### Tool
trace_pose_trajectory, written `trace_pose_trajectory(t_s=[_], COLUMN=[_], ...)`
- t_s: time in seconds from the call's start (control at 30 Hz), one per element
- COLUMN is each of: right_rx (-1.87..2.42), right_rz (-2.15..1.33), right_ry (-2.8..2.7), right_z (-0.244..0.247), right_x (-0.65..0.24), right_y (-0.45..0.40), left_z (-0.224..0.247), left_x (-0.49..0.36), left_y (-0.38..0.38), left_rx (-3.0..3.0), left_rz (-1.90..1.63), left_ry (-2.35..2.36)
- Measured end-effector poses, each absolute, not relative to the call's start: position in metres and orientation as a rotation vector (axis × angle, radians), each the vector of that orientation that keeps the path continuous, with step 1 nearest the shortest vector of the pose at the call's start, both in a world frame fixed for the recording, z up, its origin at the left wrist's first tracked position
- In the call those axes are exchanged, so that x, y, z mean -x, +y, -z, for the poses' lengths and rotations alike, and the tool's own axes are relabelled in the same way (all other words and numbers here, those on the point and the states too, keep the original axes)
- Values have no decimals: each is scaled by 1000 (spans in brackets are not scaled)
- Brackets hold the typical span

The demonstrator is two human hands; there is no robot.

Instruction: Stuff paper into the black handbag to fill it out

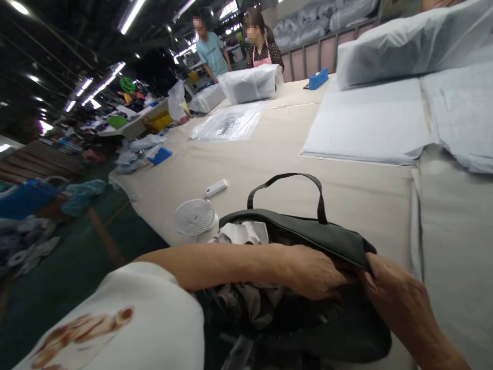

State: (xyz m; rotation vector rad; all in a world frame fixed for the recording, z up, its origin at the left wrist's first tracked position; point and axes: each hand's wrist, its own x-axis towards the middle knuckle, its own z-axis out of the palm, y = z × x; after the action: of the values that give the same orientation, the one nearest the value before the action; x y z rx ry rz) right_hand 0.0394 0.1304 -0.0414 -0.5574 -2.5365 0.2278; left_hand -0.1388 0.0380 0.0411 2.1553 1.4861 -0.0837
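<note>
A dark grey-green carry bag [331,236] lies with its long opening spread, one black strap handle [287,176] standing up at the far side. Crumpled beige and whitish fabric [246,232] fills its left part. My left hand [318,272] reaches across into the opening at the bag's right end, its fingers curled; what they hold is hidden. At that same end, my right hand [396,288] grips the corner of the bag's rim, with its fingertips partly covered by the bag. The two hands nearly meet there.
Left of the bag, a small white fan [194,217] and a white handheld device [216,188] lie on the table [269,154]. Farther back are a clear plastic bag [231,123], wrapped bundles [250,85], blue tape dispensers [318,79] and white sheets [365,123]. Two people stand behind.
</note>
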Motion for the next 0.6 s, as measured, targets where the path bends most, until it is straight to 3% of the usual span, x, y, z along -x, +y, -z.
trace_pose_trajectory(t_s=[0.1,0.2,0.33,0.47,0.6], right_rx=[522,164,-133,-56,33], right_rz=[-335,-446,-286,-397,-480], right_ry=[-2569,-2565,-2610,-2858,-3030], right_z=[8,-17,18,70,48], right_x=[-53,-46,-33,-48,-57], right_y=[120,104,100,121,131], left_z=[-94,-118,-99,-79,-67], left_x=[162,190,226,252,269], left_y=[-7,-61,-124,-166,-194], left_rx=[-2178,-2161,-1928,-1479,-1066], left_rz=[107,-108,-208,-838,-1209], left_ry=[1483,1733,2075,2067,2178])
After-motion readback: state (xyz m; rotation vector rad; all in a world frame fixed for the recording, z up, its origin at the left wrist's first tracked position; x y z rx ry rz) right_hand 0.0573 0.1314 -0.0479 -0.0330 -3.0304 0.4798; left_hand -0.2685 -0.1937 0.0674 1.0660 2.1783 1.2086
